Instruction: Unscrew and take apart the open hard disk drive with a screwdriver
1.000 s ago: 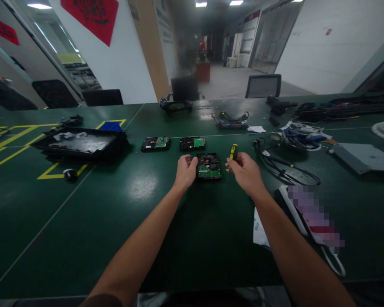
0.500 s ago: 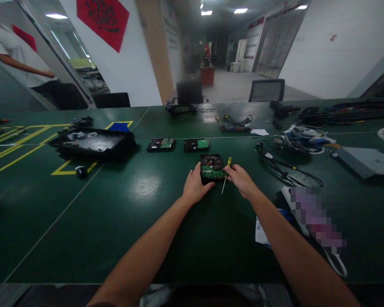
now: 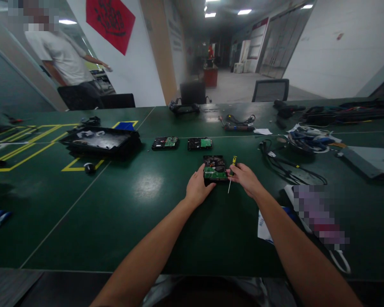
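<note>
Low over the green table (image 3: 115, 213), a hard drive (image 3: 215, 172) has its green circuit board facing up toward me. My left hand (image 3: 196, 188) grips it at the left side, with the thumb along the near edge. A small screwdriver (image 3: 234, 161) with a yellow handle is in my closed right hand (image 3: 245, 179), its thin shaft pointing down and toward me. Fingers of that hand are by the drive's right edge; whether they touch it I cannot tell. Farther back lie two more hard drives, a left one (image 3: 165, 143) and a right one (image 3: 200, 143).
To the left is a black tray (image 3: 99, 140) near yellow tape lines. On the right lie black cables (image 3: 281, 168), a cable bundle (image 3: 309, 138), a grey metal box (image 3: 369, 160) and a blurred-out pink object (image 3: 318, 213). A person in a white shirt (image 3: 65, 57) stands beyond the table.
My view has turned slightly left, so the table things appear farther right. Both hands keep their holds. The person in the background has moved right, with an arm stretched out.
</note>
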`<act>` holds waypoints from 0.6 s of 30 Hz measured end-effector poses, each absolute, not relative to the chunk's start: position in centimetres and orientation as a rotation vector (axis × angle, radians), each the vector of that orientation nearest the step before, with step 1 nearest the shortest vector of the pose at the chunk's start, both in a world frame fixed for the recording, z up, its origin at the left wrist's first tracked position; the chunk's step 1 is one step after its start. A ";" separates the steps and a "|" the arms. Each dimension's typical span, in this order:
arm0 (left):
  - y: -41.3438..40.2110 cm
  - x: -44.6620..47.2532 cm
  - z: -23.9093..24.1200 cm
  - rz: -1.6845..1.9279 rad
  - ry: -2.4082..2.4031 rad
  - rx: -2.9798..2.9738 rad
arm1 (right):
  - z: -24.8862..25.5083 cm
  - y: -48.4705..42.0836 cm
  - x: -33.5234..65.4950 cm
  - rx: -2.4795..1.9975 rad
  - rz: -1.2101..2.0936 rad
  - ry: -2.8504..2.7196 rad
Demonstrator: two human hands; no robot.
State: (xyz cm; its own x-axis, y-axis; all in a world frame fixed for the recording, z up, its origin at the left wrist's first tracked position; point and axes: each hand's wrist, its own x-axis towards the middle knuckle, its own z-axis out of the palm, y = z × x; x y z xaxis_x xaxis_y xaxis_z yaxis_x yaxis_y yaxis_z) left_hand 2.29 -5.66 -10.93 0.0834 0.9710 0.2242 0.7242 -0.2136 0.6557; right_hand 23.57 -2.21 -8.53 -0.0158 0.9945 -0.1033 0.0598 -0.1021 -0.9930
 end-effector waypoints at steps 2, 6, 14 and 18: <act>-6.1 2.1 -11.0 0.904 1.668 2.009 | -8.6 -2.7 23.8 -1.299 1.319 -1.214; -6.5 1.5 -10.9 0.894 1.612 2.070 | -8.6 -3.0 24.6 -1.221 1.305 -1.267; -6.1 1.2 -10.9 0.784 1.624 2.194 | -7.8 -3.2 25.3 -1.129 0.802 -1.412; -5.8 1.1 -11.3 0.765 1.615 2.276 | -7.2 -4.1 25.1 -1.215 0.474 -1.559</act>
